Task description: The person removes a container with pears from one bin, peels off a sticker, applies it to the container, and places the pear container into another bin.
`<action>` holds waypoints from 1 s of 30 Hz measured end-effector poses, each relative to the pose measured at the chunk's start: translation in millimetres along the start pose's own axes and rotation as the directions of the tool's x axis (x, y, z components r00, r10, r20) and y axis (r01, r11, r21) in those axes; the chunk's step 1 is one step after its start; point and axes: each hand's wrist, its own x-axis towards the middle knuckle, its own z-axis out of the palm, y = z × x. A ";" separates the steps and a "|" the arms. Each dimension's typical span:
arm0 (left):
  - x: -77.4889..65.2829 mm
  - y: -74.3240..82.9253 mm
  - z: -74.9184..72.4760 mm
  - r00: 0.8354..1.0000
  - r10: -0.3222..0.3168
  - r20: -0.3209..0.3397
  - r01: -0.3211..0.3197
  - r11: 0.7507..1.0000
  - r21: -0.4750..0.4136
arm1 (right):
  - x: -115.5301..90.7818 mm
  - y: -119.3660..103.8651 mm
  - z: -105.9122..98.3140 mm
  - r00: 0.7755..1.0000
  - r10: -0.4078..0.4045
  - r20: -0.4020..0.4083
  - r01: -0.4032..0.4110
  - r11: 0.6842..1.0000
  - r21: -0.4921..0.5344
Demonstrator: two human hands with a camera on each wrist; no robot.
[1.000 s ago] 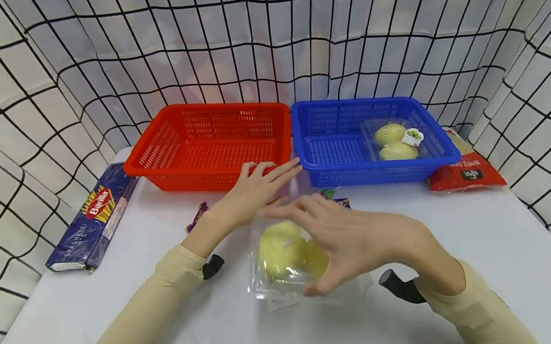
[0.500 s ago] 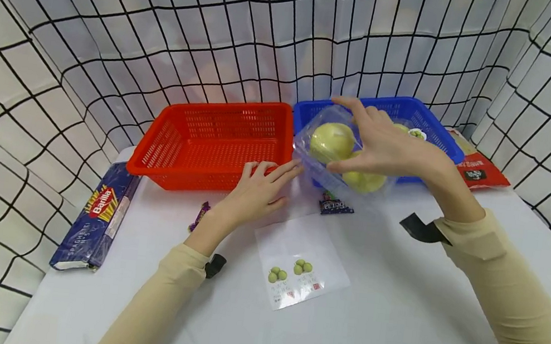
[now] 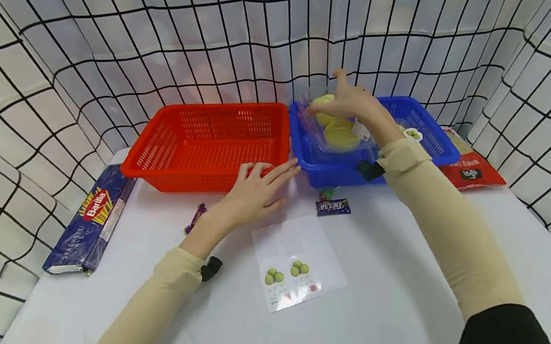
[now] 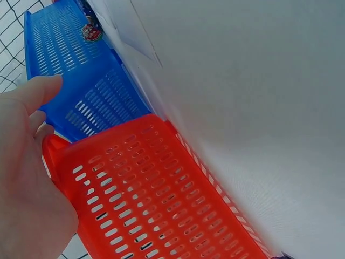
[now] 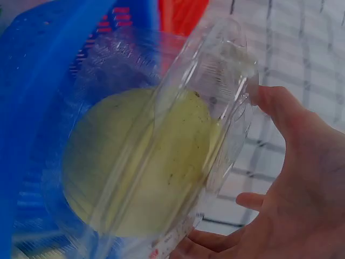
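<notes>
My right hand [image 3: 348, 101] is over the blue basket [image 3: 335, 178] and holds a clear plastic clamshell of large yellow-green fruit [image 3: 341, 136]. In the right wrist view, the thumb touches the edge of the tilted clamshell [image 5: 135, 162], while other fingertips reach its lower side. The clamshell is partly inside the basket. Beside the front right corner of the red basket [image 3: 194, 177] lies my left hand [image 3: 253, 195], its fingers extended. In the left wrist view, that hand [image 4: 32, 178] is at the red rim, some fingers hidden behind it.
Another fruit pack [image 3: 413, 134] sits in the blue basket, mostly behind the right arm. A printed sheet [image 3: 298, 264], a dark-wrapped bar [image 3: 333, 207] and a purple-wrapped sweet [image 3: 195, 218] lie on the table. A spaghetti box [image 3: 91, 220] stands left, a red bag [image 3: 474, 170] right.
My right hand has carried the clamshell from the front of the table up and back into the blue basket. The printed sheet beneath is uncovered. The left hand has stayed in place.
</notes>
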 end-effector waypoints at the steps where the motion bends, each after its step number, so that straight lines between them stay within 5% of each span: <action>1: -0.9 -0.5 0.1 1.000 0.000 0.000 0.000 1.000 -0.001 | 6.3 0.1 2.7 0.999 0.029 0.022 -0.029 1.000 0.001; 11: -0.2 2.1 3.8 1.000 0.003 -0.008 -0.003 1.000 -0.001 | 33.9 6.9 31.4 0.959 0.219 0.180 -0.223 0.975 0.004; 30: 3.5 8.0 9.7 1.000 0.005 0.005 -0.005 1.000 -0.002 | 27.4 13.8 60.8 0.947 0.283 0.152 -0.280 0.959 -0.044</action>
